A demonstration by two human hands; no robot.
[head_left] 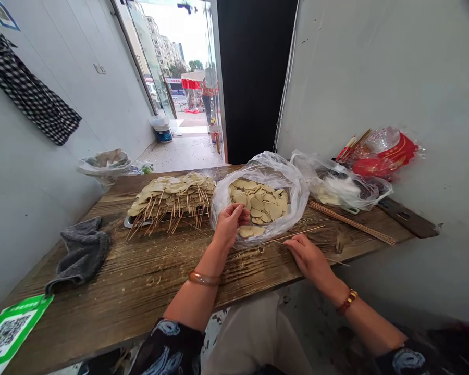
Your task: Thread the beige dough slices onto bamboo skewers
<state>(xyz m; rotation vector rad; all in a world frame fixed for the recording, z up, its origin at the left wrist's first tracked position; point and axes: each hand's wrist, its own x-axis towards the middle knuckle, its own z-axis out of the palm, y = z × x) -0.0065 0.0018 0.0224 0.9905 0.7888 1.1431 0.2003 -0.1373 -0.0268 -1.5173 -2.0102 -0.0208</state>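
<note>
At the near left side of an open clear plastic bag (300,182), my left hand (231,223) has its thumb and fingers drawn together in a pinch. Whatever lies between them is hidden. Thin, pale yellow-green slices (274,209) fill the bag, and a few more slices (251,231) lie at its near edge, beside those fingers. My right hand (305,255) is closed on a thin wooden skewer (278,240) just in front of the bag, its tip pointing left. Another skewer (311,228) lies just beyond that hand.
Skewered slices (172,192) are stacked on a metal tray (130,222) at left. A bundle of skewers (354,224) lies right, near a second plastic bag (346,187) and red packaging (391,159). A grey cloth (80,252) and a QR-code sign (13,330) occupy the wooden table's (140,297) left side.
</note>
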